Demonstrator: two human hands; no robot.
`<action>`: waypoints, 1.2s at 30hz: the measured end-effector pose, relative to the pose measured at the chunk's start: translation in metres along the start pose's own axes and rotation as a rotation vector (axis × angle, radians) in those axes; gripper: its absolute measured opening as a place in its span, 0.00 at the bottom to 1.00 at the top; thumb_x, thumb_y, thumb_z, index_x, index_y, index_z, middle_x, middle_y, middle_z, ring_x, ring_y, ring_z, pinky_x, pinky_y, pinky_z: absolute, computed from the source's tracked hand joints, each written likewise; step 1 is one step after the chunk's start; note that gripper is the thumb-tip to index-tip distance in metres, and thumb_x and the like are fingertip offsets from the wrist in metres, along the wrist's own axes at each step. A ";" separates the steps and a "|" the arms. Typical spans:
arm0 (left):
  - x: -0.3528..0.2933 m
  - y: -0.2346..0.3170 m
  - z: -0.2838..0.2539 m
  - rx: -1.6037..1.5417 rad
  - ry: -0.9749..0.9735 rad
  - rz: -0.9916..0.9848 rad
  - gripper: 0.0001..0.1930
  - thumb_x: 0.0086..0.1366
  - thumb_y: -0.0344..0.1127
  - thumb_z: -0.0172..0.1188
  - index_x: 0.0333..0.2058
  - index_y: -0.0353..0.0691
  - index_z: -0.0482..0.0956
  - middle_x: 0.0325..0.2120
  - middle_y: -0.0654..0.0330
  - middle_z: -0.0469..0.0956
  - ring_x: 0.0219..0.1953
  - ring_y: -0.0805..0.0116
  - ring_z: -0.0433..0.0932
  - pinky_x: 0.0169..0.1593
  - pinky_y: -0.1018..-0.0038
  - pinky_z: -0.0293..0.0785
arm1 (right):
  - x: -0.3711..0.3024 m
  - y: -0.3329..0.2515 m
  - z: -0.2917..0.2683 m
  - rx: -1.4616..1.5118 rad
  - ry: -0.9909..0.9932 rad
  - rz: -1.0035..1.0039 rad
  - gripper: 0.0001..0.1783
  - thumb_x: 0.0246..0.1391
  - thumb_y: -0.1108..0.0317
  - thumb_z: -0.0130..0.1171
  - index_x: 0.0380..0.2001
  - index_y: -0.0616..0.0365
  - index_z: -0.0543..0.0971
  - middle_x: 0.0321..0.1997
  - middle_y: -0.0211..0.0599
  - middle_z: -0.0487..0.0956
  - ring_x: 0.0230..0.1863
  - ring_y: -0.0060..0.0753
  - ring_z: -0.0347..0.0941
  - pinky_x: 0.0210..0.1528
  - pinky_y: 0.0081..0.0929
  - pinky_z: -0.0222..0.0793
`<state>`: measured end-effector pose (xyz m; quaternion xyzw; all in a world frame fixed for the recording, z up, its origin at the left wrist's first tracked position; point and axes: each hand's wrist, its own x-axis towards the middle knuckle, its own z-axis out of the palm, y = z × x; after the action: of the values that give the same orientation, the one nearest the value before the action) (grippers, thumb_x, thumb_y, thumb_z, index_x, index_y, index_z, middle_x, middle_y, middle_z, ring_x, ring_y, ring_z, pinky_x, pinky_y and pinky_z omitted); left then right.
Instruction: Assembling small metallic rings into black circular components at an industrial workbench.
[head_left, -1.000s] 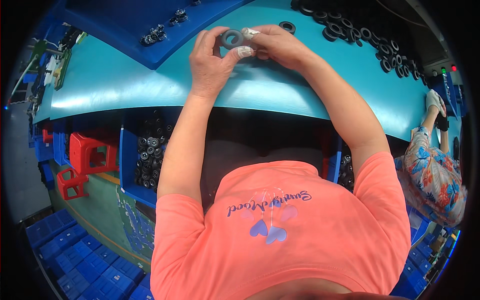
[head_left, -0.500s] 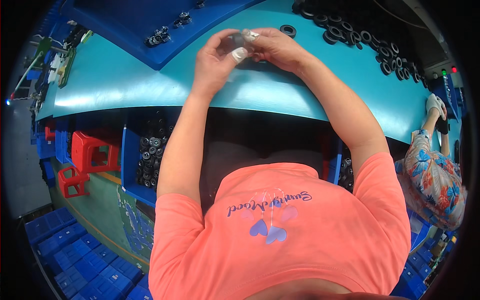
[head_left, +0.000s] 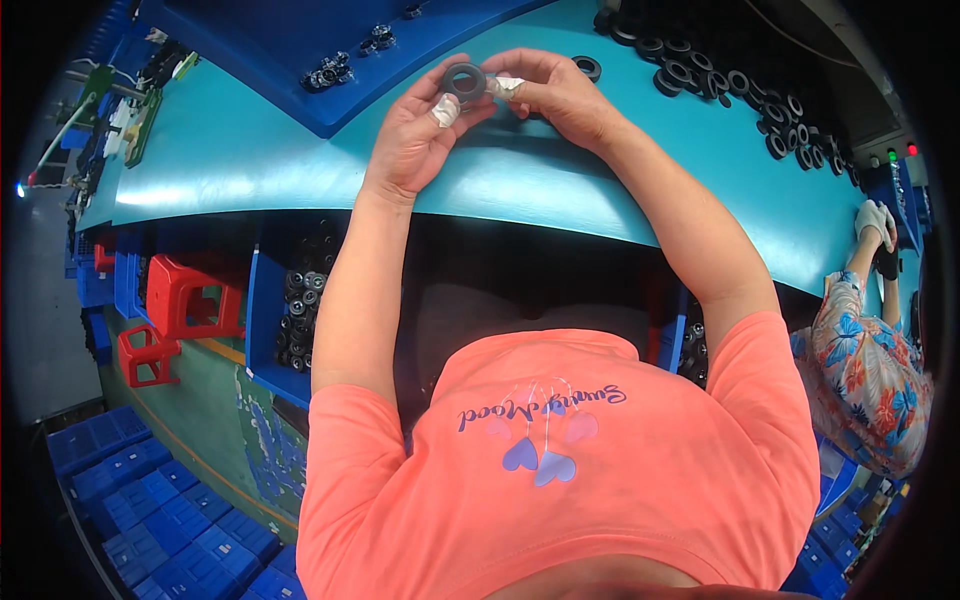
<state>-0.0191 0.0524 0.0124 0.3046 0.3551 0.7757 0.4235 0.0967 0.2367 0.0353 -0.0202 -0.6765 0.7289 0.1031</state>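
Note:
A dark ring (head_left: 463, 83) with a round hole is held up above the turquoise table, its flat face turned toward me. My left hand (head_left: 407, 140) is closed on its left side, with white tape round the thumb. From the other side, my right hand (head_left: 568, 100) has its bent fingers and taped thumb at the ring's right edge, closed on it. The right fingertips are partly hidden. Just beyond the right hand, another black ring (head_left: 587, 68) lies on the table (head_left: 270, 160).
Many black rings (head_left: 678, 72) are heaped at the far right. A blue tray (head_left: 250, 60) with small clear-and-dark parts (head_left: 328, 73) stands at the far left. Under the table is a blue bin (head_left: 262, 310) of dark round parts. Red stools (head_left: 190, 295) stand left; a co-worker's gloved hand (head_left: 873, 222) is right.
The ring, blurred and half hidden between the fingers before, now faces me in plain sight. My left hand has shifted slightly left and its wrist has turned.

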 end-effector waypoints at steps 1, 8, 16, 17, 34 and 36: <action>0.001 0.000 0.001 -0.002 0.001 -0.003 0.25 0.67 0.27 0.58 0.62 0.37 0.66 0.51 0.55 0.76 0.53 0.57 0.77 0.65 0.54 0.68 | 0.000 0.000 0.000 -0.018 -0.002 -0.001 0.22 0.51 0.65 0.65 0.50 0.61 0.79 0.38 0.29 0.79 0.31 0.17 0.68 0.35 0.17 0.65; -0.005 0.004 -0.003 -0.025 -0.027 -0.006 0.25 0.67 0.27 0.57 0.63 0.36 0.66 0.54 0.52 0.75 0.55 0.55 0.75 0.65 0.55 0.67 | 0.002 0.002 0.005 -0.063 0.042 -0.006 0.20 0.51 0.64 0.67 0.47 0.59 0.81 0.35 0.30 0.79 0.29 0.18 0.67 0.33 0.19 0.65; -0.004 0.013 -0.005 -0.181 -0.043 0.068 0.24 0.65 0.30 0.61 0.59 0.36 0.69 0.52 0.45 0.74 0.52 0.60 0.77 0.63 0.59 0.71 | 0.060 -0.017 -0.009 -0.475 0.178 -0.011 0.18 0.54 0.62 0.64 0.47 0.59 0.82 0.39 0.35 0.82 0.35 0.27 0.75 0.40 0.25 0.72; -0.005 0.014 -0.004 -0.139 -0.024 0.107 0.24 0.66 0.38 0.62 0.58 0.35 0.70 0.47 0.48 0.75 0.47 0.61 0.77 0.59 0.61 0.73 | 0.078 -0.018 -0.010 -0.634 0.175 -0.106 0.18 0.53 0.63 0.63 0.47 0.57 0.82 0.40 0.37 0.82 0.38 0.31 0.77 0.43 0.27 0.73; -0.005 0.025 -0.014 -0.503 -0.084 0.059 0.28 0.71 0.54 0.48 0.47 0.29 0.76 0.26 0.56 0.71 0.28 0.65 0.66 0.35 0.70 0.64 | 0.176 0.033 0.008 -1.311 0.189 -0.309 0.21 0.50 0.59 0.64 0.50 0.45 0.80 0.49 0.43 0.80 0.50 0.47 0.76 0.55 0.40 0.73; -0.006 0.025 -0.014 -0.497 -0.096 0.070 0.27 0.70 0.52 0.49 0.49 0.27 0.75 0.27 0.56 0.70 0.29 0.66 0.64 0.34 0.71 0.63 | 0.140 0.016 0.010 -1.167 0.200 -0.292 0.23 0.50 0.61 0.66 0.51 0.50 0.79 0.48 0.41 0.81 0.49 0.43 0.78 0.54 0.38 0.74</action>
<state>-0.0380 0.0338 0.0235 0.2398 0.1222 0.8381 0.4745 -0.0441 0.2505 0.0353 -0.0488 -0.9471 0.2107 0.2371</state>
